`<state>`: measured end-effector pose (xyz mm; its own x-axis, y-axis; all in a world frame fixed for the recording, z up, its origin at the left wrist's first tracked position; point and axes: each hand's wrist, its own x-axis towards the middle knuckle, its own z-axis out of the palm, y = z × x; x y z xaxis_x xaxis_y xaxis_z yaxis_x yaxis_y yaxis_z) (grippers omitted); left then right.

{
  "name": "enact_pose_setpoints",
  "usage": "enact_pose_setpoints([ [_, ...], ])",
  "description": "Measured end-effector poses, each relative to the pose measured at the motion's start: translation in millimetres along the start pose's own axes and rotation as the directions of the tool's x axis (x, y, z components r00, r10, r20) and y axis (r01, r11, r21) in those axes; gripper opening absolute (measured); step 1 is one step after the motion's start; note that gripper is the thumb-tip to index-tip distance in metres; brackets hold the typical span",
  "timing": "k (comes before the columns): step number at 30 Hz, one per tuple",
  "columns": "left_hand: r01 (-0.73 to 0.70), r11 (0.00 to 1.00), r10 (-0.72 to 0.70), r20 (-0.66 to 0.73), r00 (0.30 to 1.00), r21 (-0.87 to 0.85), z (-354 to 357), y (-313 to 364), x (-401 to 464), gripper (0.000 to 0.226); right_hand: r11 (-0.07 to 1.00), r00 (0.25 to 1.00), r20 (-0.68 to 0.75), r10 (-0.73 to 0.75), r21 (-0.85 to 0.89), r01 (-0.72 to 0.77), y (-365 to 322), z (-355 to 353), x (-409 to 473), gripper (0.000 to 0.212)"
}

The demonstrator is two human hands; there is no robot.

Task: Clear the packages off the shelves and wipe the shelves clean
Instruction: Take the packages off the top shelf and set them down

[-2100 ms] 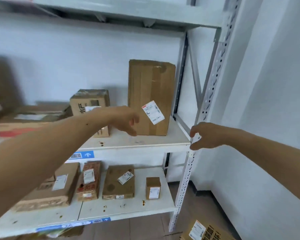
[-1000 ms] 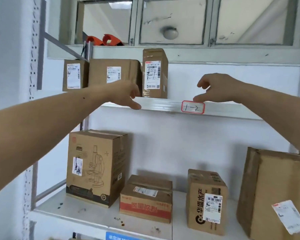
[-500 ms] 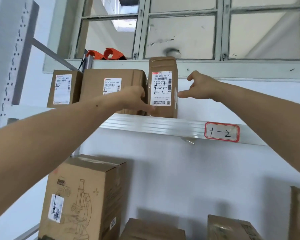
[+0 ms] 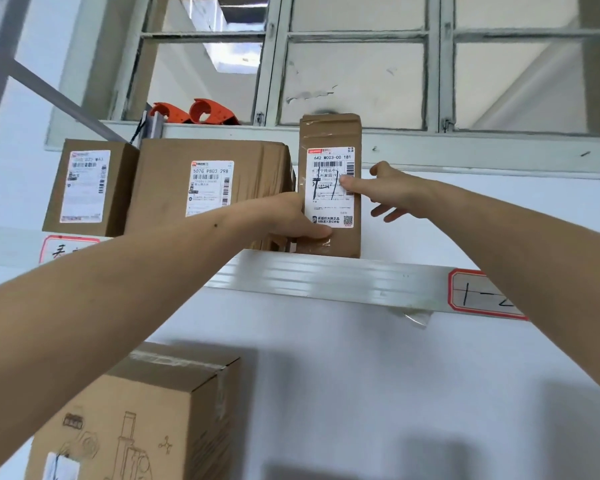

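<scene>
On the top shelf (image 4: 326, 278), a small box (image 4: 90, 188) stands at the far left, its label too blurred to read. Touching its right side is a wide box (image 4: 215, 188) labelled "507G P803 298". Just right of that stands a tall narrow box (image 4: 329, 133), upright at the shelf's front edge, label reading "642 M003-00 181". The left hand (image 4: 291, 220) grips its lower left edge, thumb across the label. The right hand (image 4: 392, 188) holds its right side, thumb pressed on the label, other fingers spread behind. Right of this box the shelf lies open. A red-bordered tag (image 4: 478, 292) on the shelf lip reads "1-2". Below left, a printed carton (image 4: 146, 417) sits.
</scene>
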<state>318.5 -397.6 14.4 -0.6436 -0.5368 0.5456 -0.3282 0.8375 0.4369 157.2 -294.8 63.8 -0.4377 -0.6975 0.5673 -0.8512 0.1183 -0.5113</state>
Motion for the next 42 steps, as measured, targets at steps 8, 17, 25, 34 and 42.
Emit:
enact_pose_setpoints([
  [8, 0.013, 0.997, 0.000, 0.164, 0.986, -0.082, 1, -13, 19, 0.020, 0.999, 0.998, 0.069, -0.008, -0.043, 0.011, -4, 4, 6, 0.077],
  [17, -0.095, 0.986, 0.110, 0.104, 0.989, -0.141, 10, -15, 31, 0.056, 0.998, 0.999, 0.040, -0.026, -0.057, 0.028, 0, 6, 5, 0.052],
  [25, -0.228, 0.939, 0.262, 0.107, 0.959, -0.257, 11, 18, 26, 0.071, 0.993, 0.996, -0.093, -0.007, -0.118, -0.004, 1, -34, -23, 0.059],
  [34, -0.435, 0.800, 0.502, 0.066, 0.862, -0.414, 37, 91, 9, 0.080, 0.959, 0.948, -0.317, 0.014, -0.265, -0.103, 7, -108, -91, 0.067],
  [42, -0.525, 0.608, 0.667, 0.023, 0.745, -0.596, 73, 167, -30, 0.085, 0.919, 0.859, -0.510, 0.043, -0.318, -0.235, 9, -159, -191, 0.060],
])
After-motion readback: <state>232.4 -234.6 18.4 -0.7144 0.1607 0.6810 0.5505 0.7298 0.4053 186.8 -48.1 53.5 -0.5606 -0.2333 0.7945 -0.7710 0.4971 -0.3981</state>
